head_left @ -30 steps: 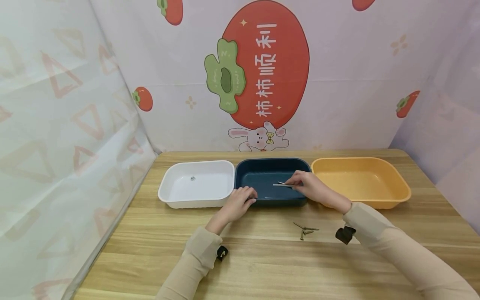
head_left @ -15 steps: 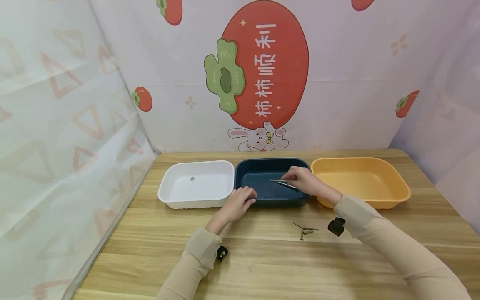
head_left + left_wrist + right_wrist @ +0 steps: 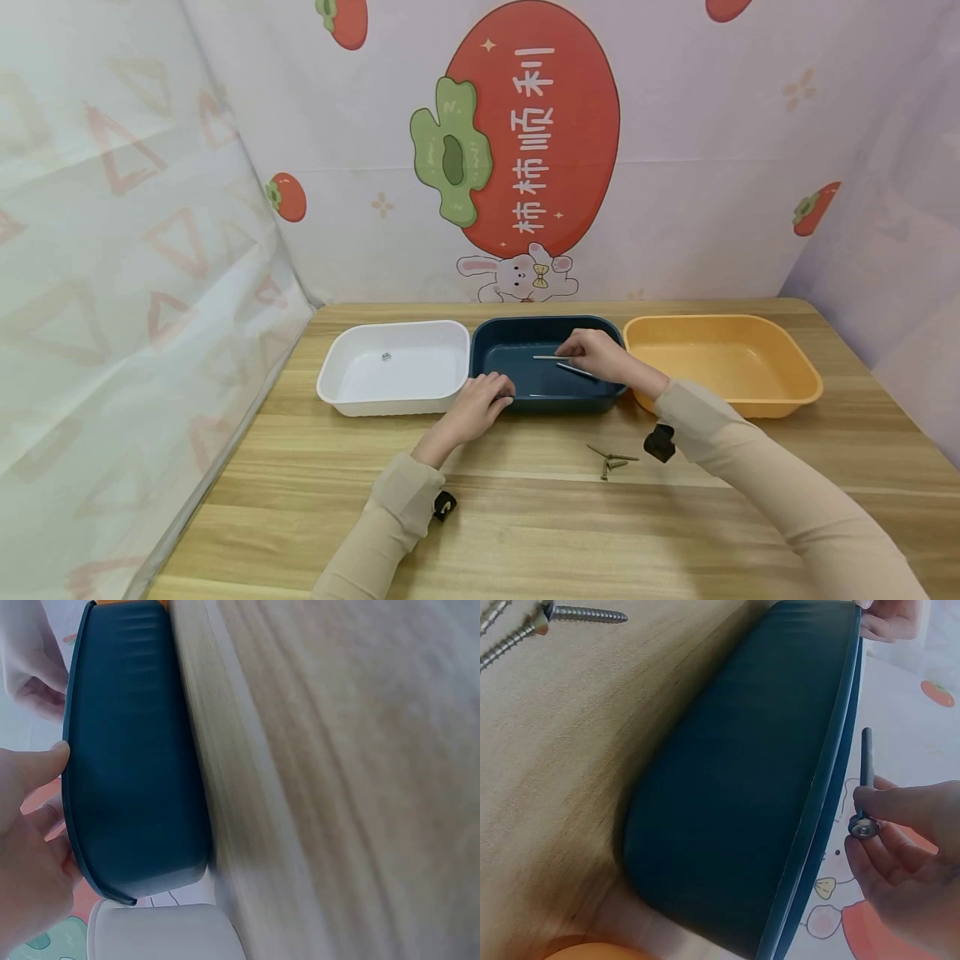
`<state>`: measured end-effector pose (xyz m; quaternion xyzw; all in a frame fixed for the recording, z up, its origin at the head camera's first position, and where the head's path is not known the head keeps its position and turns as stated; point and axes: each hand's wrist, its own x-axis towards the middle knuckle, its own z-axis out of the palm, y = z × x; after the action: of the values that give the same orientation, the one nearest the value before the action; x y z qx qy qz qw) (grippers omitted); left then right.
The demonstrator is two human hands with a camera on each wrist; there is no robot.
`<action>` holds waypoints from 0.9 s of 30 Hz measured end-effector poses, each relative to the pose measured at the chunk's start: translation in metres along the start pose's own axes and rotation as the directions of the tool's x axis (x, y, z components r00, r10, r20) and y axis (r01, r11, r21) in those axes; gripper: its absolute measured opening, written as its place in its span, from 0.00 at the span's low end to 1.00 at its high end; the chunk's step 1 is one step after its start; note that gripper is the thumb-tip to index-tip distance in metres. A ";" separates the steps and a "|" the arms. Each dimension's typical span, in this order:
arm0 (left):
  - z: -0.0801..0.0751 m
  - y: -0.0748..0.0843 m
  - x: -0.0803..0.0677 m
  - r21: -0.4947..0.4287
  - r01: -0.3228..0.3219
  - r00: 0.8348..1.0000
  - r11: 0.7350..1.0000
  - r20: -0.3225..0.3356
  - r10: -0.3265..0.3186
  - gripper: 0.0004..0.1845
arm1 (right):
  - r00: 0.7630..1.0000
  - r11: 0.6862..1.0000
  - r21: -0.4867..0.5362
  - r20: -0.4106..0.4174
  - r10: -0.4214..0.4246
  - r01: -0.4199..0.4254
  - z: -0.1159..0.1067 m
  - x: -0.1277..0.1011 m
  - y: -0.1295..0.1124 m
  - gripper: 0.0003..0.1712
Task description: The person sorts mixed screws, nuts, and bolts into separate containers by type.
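My right hand (image 3: 595, 353) pinches a silver bolt (image 3: 867, 759) between thumb and fingers, above the dark blue tray (image 3: 517, 406). Its round head, with a socket in it, sits by the fingertips in the right wrist view, and the shank sticks out. A second metal rod-like piece, seemingly another bolt (image 3: 575, 369), lies inside the blue tray just below that hand. My left hand (image 3: 474, 407) grips the tray's rim near its front left corner. In the left wrist view the thumb touches the rim and the fingers sit on its other side.
A white tray (image 3: 352, 407) with a small metal nut-like piece (image 3: 386, 357) stands left of the blue one. To the right is a yellow tray (image 3: 810, 387). Several brass-coloured screws (image 3: 611, 458) lie on the wooden table (image 3: 525, 533) in front.
My right hand has moved left and slightly back with the bolt. The other piece, close to the fingers before, now lies apart in the tray. My left hand has stayed put.
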<state>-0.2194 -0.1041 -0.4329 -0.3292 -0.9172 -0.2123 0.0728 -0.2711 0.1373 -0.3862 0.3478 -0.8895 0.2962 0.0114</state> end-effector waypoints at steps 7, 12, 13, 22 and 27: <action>0.000 0.000 0.001 -0.013 0.007 1.000 1.000 0.000 -0.007 0.04 | 0.999 0.999 0.004 0.019 0.043 -0.043 0.001 0.006 0.000 0.11; 0.001 -0.001 0.001 -0.007 0.010 1.000 1.000 0.001 -0.010 0.04 | 0.997 0.998 0.008 0.024 0.069 -0.069 0.003 0.009 0.001 0.11; 0.002 -0.001 0.001 -0.006 0.010 1.000 1.000 0.001 -0.010 0.04 | 0.997 0.997 0.009 0.022 0.079 -0.080 0.004 0.009 0.001 0.11; 0.001 -0.001 0.000 -0.016 0.003 1.000 1.000 -0.006 -0.003 0.04 | 0.984 0.984 -0.002 0.020 0.177 -0.177 0.006 0.007 0.003 0.14; 0.001 0.001 0.001 -0.004 0.018 1.000 1.000 0.000 -0.018 0.04 | 0.991 0.991 0.018 -0.018 0.135 -0.135 0.004 -0.004 0.002 0.12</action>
<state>-0.2197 -0.1027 -0.4329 -0.3211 -0.9198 -0.2146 0.0702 -0.2682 0.1384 -0.3914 0.2839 -0.9084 0.3070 -0.0031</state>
